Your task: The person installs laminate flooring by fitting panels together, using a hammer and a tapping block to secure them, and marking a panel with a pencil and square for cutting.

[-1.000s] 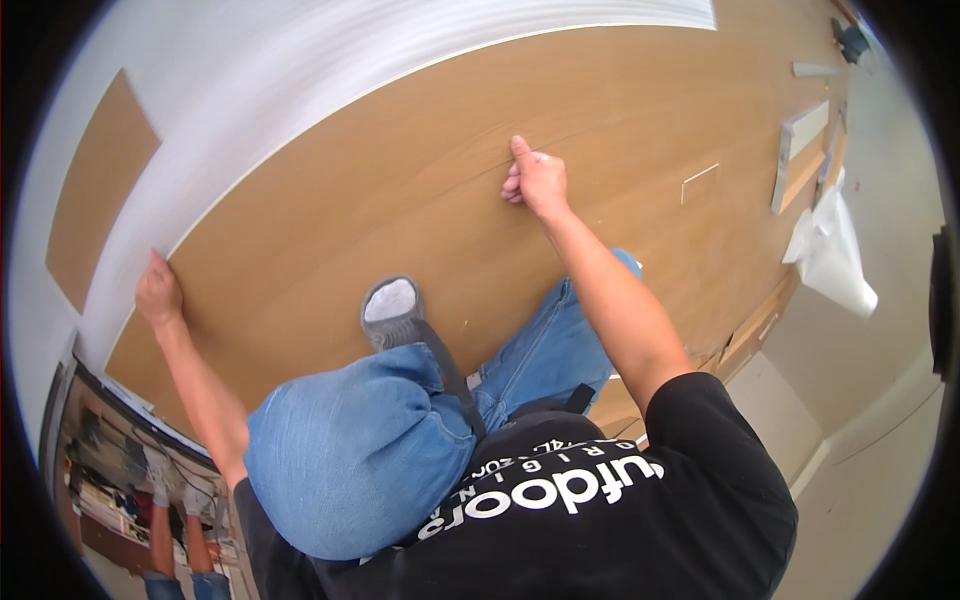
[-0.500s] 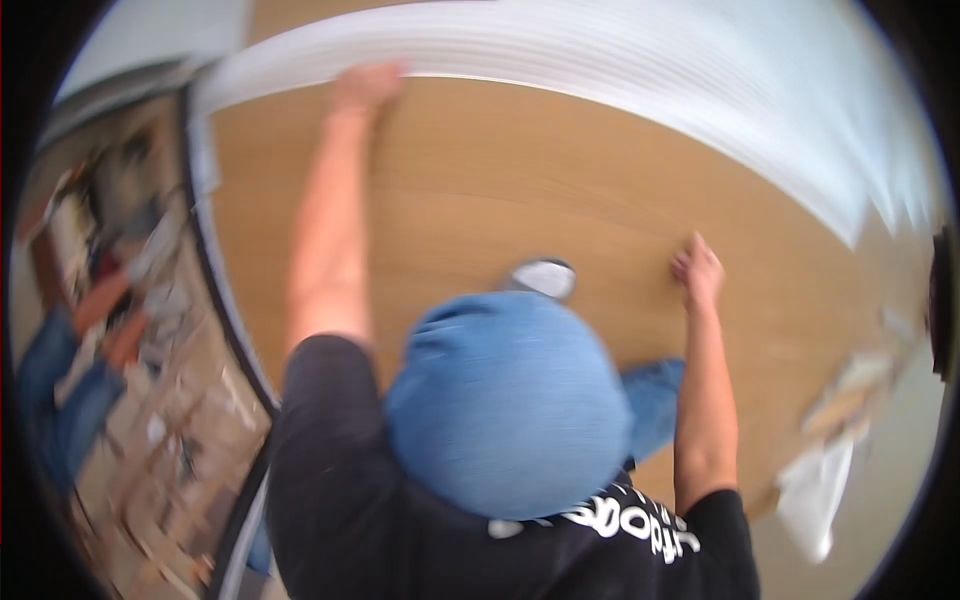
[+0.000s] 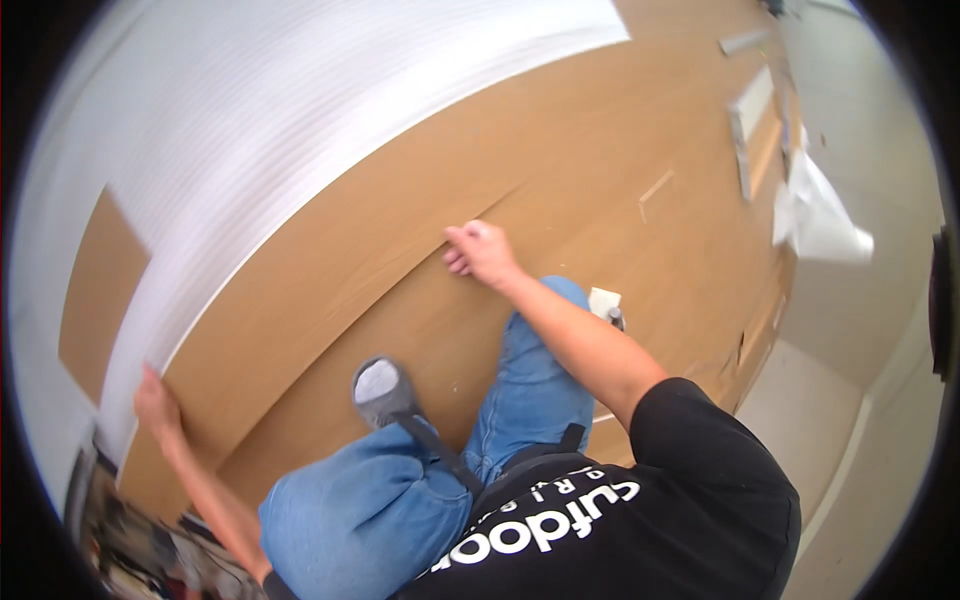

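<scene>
A broad sheet of brown cardboard lies in front of me, its near edge standing out as a slanting line over more brown board. My right hand is closed with curled fingers on that near edge, around its middle. At the sheet's far left end, my left hand grips the border, with some fingers hidden. Beyond the cardboard stretches a white ribbed sheet, and the cardboard lies along its straight edge.
My grey slipper stands on the board below the cardboard's edge. A small white piece lies beside my knee. At the right are a framed panel piece and crumpled white sheeting. Blurred clutter fills the lower left corner.
My view has swung round, bringing the right-hand side of the board into sight. My right hand, formerly above bare board, is now at the cardboard's edge; my left is at its left end.
</scene>
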A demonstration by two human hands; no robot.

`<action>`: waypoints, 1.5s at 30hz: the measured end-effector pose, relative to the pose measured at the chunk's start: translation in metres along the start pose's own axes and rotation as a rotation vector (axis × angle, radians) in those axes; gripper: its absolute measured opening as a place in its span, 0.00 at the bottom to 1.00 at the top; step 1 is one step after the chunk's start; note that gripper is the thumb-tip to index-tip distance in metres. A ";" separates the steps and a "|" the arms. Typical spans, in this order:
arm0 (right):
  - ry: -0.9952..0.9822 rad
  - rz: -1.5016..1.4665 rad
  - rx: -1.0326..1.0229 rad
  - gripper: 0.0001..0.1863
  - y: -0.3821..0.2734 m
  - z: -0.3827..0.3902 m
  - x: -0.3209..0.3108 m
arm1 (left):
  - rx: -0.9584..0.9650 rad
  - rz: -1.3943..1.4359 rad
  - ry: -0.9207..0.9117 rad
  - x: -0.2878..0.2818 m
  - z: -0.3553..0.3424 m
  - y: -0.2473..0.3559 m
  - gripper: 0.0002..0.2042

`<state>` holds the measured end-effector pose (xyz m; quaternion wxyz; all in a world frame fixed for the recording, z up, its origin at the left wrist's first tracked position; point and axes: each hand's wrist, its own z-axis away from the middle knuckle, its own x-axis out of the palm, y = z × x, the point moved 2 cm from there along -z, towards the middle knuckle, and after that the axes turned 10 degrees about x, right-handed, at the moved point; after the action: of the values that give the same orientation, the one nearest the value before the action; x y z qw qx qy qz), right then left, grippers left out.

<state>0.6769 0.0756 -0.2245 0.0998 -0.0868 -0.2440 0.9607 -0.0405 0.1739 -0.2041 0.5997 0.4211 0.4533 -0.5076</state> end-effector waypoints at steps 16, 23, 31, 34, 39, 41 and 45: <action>0.121 0.059 -0.065 0.19 -0.013 0.037 -0.019 | 0.095 -0.106 0.021 -0.037 -0.003 0.068 0.37; 0.184 0.103 -0.010 0.18 -0.008 0.028 -0.022 | 0.081 -0.113 0.055 -0.019 -0.021 0.072 0.31; 0.220 0.195 -0.071 0.20 -0.002 0.016 -0.004 | 0.177 -0.131 0.255 -0.016 -0.008 0.078 0.29; 0.235 0.191 -0.062 0.20 -0.003 0.015 -0.002 | 0.166 -0.110 0.290 -0.011 -0.007 0.077 0.28; 0.222 0.180 -0.047 0.21 -0.003 0.008 -0.014 | 0.129 -0.095 0.273 0.009 -0.015 0.086 0.30; 0.218 0.186 -0.056 0.20 0.001 0.006 -0.013 | 0.117 -0.097 0.245 0.013 -0.018 0.087 0.30; 0.137 0.181 -0.066 0.19 -0.003 -0.001 -0.004 | 0.049 0.032 0.103 0.025 -0.016 0.063 0.30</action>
<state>0.6816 0.0778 -0.2232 0.0262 -0.1771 -0.2595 0.9490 0.0217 0.1916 -0.2287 0.5729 0.4684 0.4642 -0.4867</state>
